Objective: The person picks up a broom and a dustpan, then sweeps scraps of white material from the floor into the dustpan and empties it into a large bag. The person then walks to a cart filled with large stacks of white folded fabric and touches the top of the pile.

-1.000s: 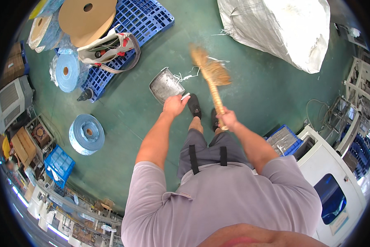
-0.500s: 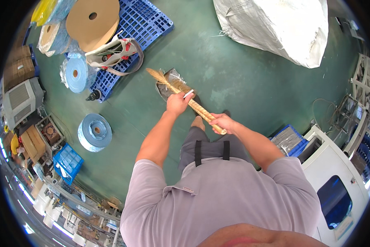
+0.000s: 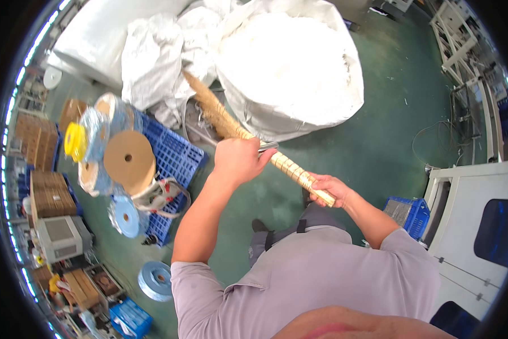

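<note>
My right hand (image 3: 330, 189) is closed around the lower end of a straw broom (image 3: 290, 169) with a pale, banded handle. The broom slants up to the left, its bristles (image 3: 211, 110) lying over a greyish dustpan (image 3: 196, 125) that they partly hide. My left hand (image 3: 237, 161) is closed on the dustpan's thin handle (image 3: 269, 146), whose silvery end sticks out past the thumb. The broom handle runs right beside this fist; whether the left fingers also grip it I cannot tell. Just beyond stands a large white woven sack (image 3: 240, 104), open and full of white material.
Crumpled white sacks (image 3: 152, 62) lie at the far left. A blue plastic pallet (image 3: 177, 155) bears a cardboard disc (image 3: 129, 161) and a bag. Blue rolls (image 3: 155, 281) sit on the floor to the left. A white machine cabinet (image 3: 463, 209) and a blue crate (image 3: 417, 217) stand at right.
The view has shifted forward, bringing the open sack's contents into sight. Both hands have raised the broom and dustpan from near my feet to beside the sack.
</note>
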`<action>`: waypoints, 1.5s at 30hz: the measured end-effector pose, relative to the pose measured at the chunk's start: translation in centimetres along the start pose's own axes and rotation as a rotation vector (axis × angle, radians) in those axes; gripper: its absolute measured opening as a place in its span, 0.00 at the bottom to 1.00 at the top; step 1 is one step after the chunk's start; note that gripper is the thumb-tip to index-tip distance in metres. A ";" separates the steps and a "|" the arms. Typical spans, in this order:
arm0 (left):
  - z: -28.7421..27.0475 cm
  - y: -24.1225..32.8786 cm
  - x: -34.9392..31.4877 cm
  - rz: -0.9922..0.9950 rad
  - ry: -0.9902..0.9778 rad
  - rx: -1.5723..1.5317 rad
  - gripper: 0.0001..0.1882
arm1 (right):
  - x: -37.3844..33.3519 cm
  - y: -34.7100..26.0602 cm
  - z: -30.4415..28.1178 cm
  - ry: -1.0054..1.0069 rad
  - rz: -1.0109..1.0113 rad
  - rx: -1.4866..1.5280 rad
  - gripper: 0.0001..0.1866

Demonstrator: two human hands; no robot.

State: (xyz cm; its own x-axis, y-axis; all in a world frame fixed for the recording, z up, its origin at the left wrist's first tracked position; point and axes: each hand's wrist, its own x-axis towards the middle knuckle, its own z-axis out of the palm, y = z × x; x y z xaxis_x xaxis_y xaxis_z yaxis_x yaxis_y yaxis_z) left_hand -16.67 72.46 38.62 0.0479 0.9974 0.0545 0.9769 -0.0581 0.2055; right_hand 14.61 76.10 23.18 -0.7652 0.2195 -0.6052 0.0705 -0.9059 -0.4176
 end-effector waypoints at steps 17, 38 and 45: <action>1.4 15.7 25.2 0.665 -0.510 0.773 0.19 | -16.9 -16.0 -7.1 0.428 -0.773 -0.027 0.36; -5.3 8.2 20.8 0.192 -0.367 0.521 0.26 | -11.6 -14.2 1.4 0.107 -0.502 -0.213 0.39; -4.9 -11.6 5.9 -0.463 0.057 0.074 0.32 | -8.1 -11.2 1.9 -0.012 -0.331 -0.357 0.40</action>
State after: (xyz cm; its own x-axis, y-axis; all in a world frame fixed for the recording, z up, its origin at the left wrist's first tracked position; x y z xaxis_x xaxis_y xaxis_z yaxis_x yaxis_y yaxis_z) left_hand -28.70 78.84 41.37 -0.4055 0.9137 0.0273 0.9052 0.3973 0.1507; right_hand 18.81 83.75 34.02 -0.7909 0.4689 -0.3932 0.0352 -0.6066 -0.7943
